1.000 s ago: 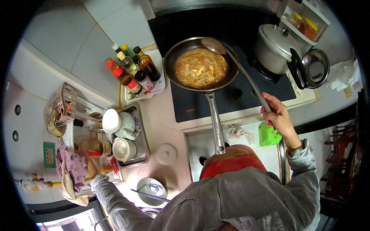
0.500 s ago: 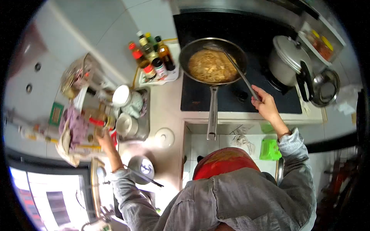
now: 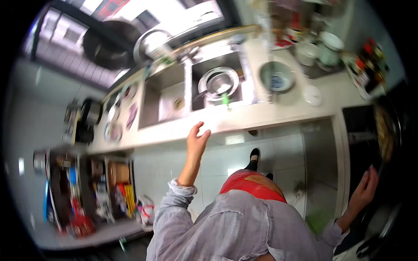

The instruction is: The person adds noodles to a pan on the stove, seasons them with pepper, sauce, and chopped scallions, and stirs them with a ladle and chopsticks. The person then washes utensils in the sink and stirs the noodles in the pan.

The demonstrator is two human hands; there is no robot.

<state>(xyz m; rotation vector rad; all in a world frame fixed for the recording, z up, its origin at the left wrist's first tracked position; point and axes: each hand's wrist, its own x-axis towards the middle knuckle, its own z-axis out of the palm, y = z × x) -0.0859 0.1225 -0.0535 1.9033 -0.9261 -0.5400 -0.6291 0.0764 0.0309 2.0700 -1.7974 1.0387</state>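
Note:
In the head view, my left hand (image 3: 197, 141) is raised in front of the counter edge, below the double sink, with thumb and fingers apart and nothing in it. My right hand (image 3: 365, 189) is at the far right near the pan (image 3: 386, 130), its fingers stretched and blurred; no spatula shows in it. Noodle-like food shows in the pan, smeared by motion. A metal basin (image 3: 219, 83) sits in the right sink bowl. On the counter right of the sink stands a bowl (image 3: 277, 77), with a white lid (image 3: 312, 95) beside it.
The left sink bowl (image 3: 167, 100) lies beneath a window. Seasoning bottles (image 3: 371, 61) and white cups (image 3: 306, 53) stand at the upper right. Shelves with packages (image 3: 104, 187) fill the lower left. A large dark wok (image 3: 109, 45) is by the window.
The view has swung left from the stove to the sink. My left hand has left the jars and bottles by the cups. The spatula no longer shows in my right hand.

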